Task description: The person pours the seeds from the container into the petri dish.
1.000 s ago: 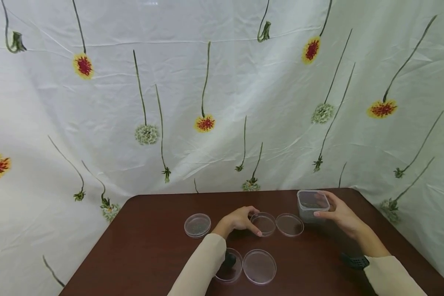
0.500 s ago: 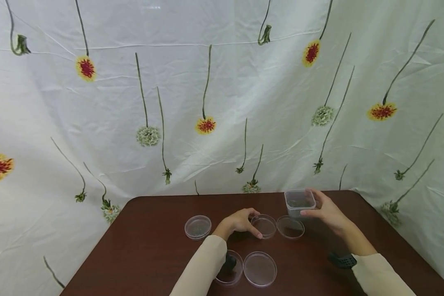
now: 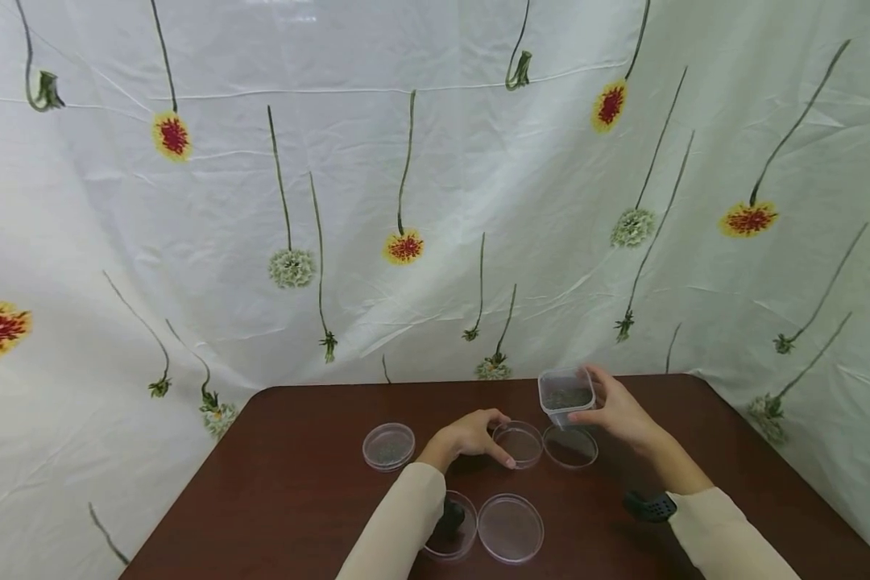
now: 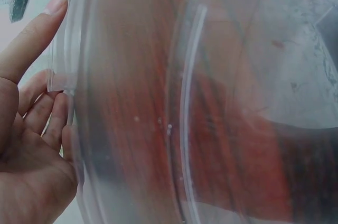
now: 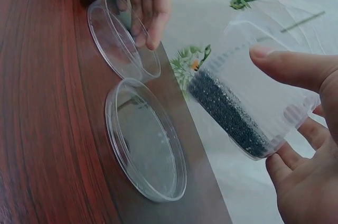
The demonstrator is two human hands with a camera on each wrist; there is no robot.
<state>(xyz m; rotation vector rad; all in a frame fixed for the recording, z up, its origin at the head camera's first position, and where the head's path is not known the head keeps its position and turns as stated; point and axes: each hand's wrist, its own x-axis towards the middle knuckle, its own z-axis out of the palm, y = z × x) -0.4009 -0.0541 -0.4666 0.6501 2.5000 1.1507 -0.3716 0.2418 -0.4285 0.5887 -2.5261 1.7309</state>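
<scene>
My right hand (image 3: 619,412) grips a clear square plastic tub (image 3: 567,395) by its side, above the table's back part. Dark fine granules (image 5: 228,114) lie in the bottom of the tub, as the right wrist view shows. With thumb and fingers at its rim, my left hand (image 3: 467,435) holds a clear petri dish (image 3: 518,445) on the table. A second petri dish (image 3: 569,448) sits right beside it, just below the tub. In the left wrist view, clear plastic close to the camera fills most of the picture.
Nearer to me on the dark red-brown table (image 3: 297,507) lie two more round clear dishes, the left one (image 3: 455,541) partly behind my sleeve and the right one (image 3: 511,528) in full view. Another dish (image 3: 388,447) is at the left. A flowered white cloth (image 3: 348,306) hangs behind.
My right hand has carried the tub left, from the right of the dishes to above the second dish, and the tub now leans slightly. My left hand has stayed at its dish.
</scene>
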